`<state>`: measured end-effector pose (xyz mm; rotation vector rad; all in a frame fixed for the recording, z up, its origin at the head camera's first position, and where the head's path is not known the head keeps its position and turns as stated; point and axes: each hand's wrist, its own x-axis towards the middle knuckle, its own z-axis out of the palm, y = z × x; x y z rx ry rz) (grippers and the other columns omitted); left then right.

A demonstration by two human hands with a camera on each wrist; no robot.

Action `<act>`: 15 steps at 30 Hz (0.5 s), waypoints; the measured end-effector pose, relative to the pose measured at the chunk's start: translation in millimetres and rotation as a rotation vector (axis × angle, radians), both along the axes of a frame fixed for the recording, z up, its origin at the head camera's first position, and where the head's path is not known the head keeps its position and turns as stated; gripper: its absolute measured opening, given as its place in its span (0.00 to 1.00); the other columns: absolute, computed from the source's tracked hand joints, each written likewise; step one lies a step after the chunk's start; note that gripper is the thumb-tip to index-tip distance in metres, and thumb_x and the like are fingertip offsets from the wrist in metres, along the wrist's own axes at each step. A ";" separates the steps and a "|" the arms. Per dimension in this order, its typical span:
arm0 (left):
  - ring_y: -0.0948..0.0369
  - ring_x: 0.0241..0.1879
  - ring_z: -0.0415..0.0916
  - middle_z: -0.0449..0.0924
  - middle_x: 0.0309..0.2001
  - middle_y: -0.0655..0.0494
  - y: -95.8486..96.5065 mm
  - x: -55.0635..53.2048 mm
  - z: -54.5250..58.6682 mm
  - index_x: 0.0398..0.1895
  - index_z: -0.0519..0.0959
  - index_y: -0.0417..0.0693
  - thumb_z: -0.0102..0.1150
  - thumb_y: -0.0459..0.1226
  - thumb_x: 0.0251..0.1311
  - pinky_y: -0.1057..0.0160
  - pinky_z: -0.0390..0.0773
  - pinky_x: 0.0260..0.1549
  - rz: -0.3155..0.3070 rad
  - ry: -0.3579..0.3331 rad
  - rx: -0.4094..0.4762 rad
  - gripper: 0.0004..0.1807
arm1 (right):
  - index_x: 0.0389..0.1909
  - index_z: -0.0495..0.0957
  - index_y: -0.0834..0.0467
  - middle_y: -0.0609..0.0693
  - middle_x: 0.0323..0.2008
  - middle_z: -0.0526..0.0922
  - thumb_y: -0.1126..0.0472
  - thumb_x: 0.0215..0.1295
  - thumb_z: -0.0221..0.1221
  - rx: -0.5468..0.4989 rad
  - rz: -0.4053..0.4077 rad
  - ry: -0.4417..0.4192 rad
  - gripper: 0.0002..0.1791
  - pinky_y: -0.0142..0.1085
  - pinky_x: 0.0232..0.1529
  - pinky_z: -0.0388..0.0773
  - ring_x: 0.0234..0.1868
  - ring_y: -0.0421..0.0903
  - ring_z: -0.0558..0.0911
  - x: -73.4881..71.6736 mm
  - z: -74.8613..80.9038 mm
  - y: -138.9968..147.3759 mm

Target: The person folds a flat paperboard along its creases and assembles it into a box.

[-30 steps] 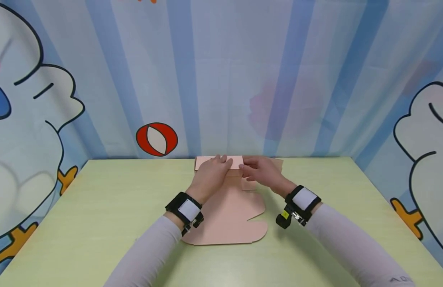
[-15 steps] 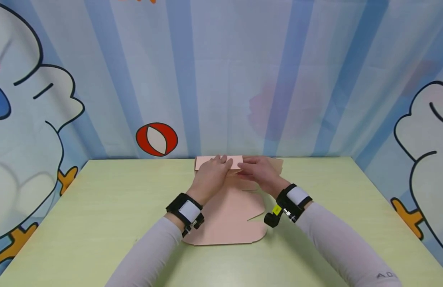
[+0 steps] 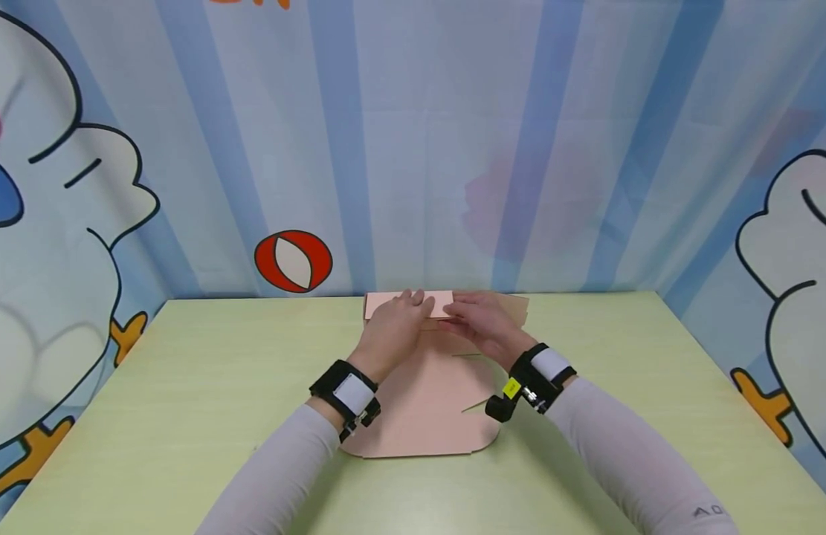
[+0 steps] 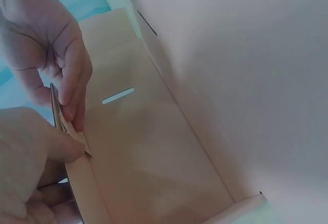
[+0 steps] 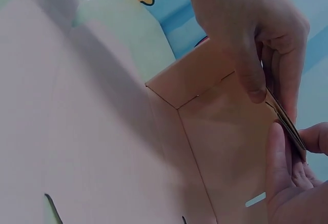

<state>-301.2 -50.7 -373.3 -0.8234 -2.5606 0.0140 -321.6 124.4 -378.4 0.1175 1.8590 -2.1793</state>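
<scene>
A pink cardboard box blank [image 3: 419,423] lies partly folded on the table, its far panel turned up and a pale strip folded over along the top. My left hand [image 3: 394,327] grips that folded strip, thumb on the near side and fingers behind. Close to its right, my right hand [image 3: 489,327] pinches the layered edge at the strip's right end. From the left wrist, the right hand's fingers [image 4: 74,90] reach inside the upright panel, near a narrow slot [image 4: 118,96]. In the right wrist view, a side flap [image 5: 192,75] stands folded beyond the left hand [image 5: 246,39].
The pale yellow-green table [image 3: 252,357] extends to both sides. A striped blue curtain [image 3: 426,148] with cartoon figures hangs directly behind its far edge. A cardboard flap [image 3: 516,308] sticks out to the right behind the right hand.
My right hand and forearm have shifted slightly left, and the fingers have moved inside the upright panel below the strip. The left hand keeps its place on the fold.
</scene>
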 end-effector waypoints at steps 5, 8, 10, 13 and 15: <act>0.51 0.45 0.84 0.84 0.51 0.47 -0.5 0.1 0.0 0.53 0.80 0.45 0.59 0.29 0.64 0.57 0.86 0.43 -0.011 -0.013 0.022 0.15 | 0.32 0.73 0.62 0.48 0.29 0.74 0.71 0.67 0.56 -0.038 -0.023 -0.031 0.04 0.28 0.35 0.84 0.36 0.42 0.86 -0.9 0.3 -1.6; 0.52 0.41 0.83 0.84 0.47 0.47 -0.8 -0.1 -0.5 0.49 0.80 0.45 0.60 0.28 0.63 0.58 0.86 0.38 -0.024 -0.009 0.037 0.13 | 0.23 0.68 0.58 0.48 0.26 0.73 0.70 0.68 0.55 -0.042 -0.018 -0.031 0.13 0.27 0.34 0.84 0.35 0.43 0.86 -1.4 0.8 -2.1; 0.52 0.38 0.82 0.83 0.45 0.47 -0.9 -0.4 -0.9 0.47 0.79 0.44 0.60 0.28 0.62 0.59 0.85 0.36 -0.029 -0.009 0.035 0.11 | 0.22 0.67 0.57 0.48 0.26 0.72 0.70 0.68 0.55 -0.041 -0.017 -0.029 0.14 0.27 0.34 0.84 0.35 0.43 0.85 -1.5 1.3 -2.6; 0.53 0.40 0.83 0.84 0.46 0.48 -0.8 -0.2 0.0 0.49 0.80 0.45 0.60 0.28 0.63 0.59 0.85 0.38 -0.019 -0.006 0.025 0.12 | 0.26 0.68 0.58 0.48 0.28 0.73 0.69 0.68 0.55 -0.024 -0.010 -0.024 0.11 0.27 0.36 0.84 0.36 0.43 0.85 -1.7 1.5 -1.9; 0.53 0.41 0.84 0.84 0.47 0.48 -0.5 -0.2 0.4 0.50 0.80 0.46 0.60 0.29 0.64 0.59 0.86 0.41 -0.009 -0.003 0.015 0.13 | 0.32 0.71 0.59 0.48 0.32 0.74 0.68 0.69 0.55 -0.004 -0.001 -0.018 0.06 0.27 0.38 0.84 0.37 0.42 0.85 -1.7 0.8 -0.6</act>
